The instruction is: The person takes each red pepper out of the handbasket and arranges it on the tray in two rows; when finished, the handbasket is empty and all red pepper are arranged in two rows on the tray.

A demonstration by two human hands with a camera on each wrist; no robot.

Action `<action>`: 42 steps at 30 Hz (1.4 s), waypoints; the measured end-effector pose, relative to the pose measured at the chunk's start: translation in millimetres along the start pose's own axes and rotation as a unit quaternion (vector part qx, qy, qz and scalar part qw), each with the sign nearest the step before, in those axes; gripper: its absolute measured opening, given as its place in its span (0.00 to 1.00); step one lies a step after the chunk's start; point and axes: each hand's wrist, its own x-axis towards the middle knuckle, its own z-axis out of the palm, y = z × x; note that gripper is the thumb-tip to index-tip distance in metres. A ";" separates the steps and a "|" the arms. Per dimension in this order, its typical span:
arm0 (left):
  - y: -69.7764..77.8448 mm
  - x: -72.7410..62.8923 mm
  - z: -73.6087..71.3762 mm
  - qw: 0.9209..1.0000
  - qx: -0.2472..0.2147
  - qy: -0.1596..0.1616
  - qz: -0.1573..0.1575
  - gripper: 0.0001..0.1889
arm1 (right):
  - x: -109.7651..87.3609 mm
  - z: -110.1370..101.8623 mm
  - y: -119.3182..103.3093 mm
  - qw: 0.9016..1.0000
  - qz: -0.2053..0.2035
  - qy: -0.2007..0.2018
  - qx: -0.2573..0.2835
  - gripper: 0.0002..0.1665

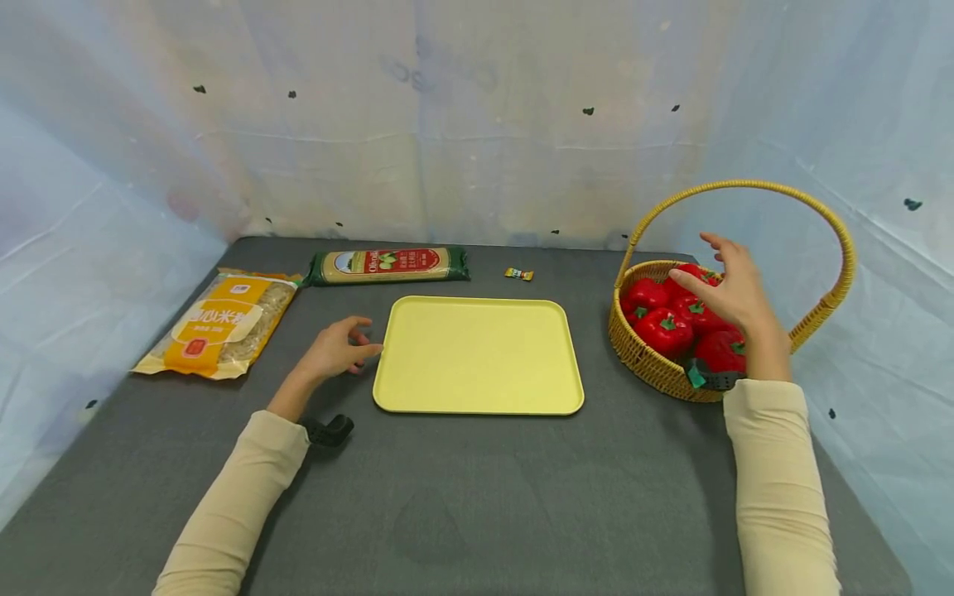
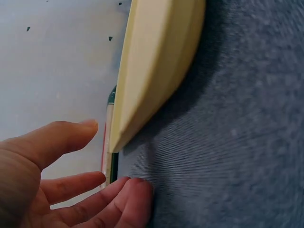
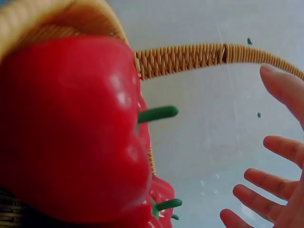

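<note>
A pale yellow tray [image 1: 477, 356] lies in the middle of the dark table. My left hand [image 1: 337, 348] is at its left edge, thumb toward the rim, fingers relaxed and holding nothing; in the left wrist view the thumb and fingers [image 2: 90, 199] spread beside the tray's corner [image 2: 156, 61]. On the right stands a wicker basket [image 1: 647, 371] with a tall arched handle, full of red bell peppers [image 1: 663, 333] with green stems. Above the peppers, inside the handle's arch, my right hand [image 1: 734, 285] hovers with fingers spread; a large bell pepper [image 3: 71, 128] fills much of the right wrist view.
A green-ended pasta packet [image 1: 387, 265] lies behind the tray at the back, with a small yellow wrapped candy [image 1: 518, 274] to its right. At the left lies a yellow-and-orange bag of rice noodles [image 1: 224, 324]. Pale sheeting [image 1: 477, 149] walls the table's back and sides.
</note>
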 end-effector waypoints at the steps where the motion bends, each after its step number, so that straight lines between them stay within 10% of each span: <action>1: -1.0 0.3 0.7 1.000 -0.004 0.001 0.000 0.34 | 1.1 -0.2 1.2 1.000 0.003 0.006 0.004 0.46; 42: -5.5 16.5 15.3 0.997 -0.058 -0.035 0.021 0.31 | 20.7 18.5 42.4 0.984 0.175 0.013 0.042 0.60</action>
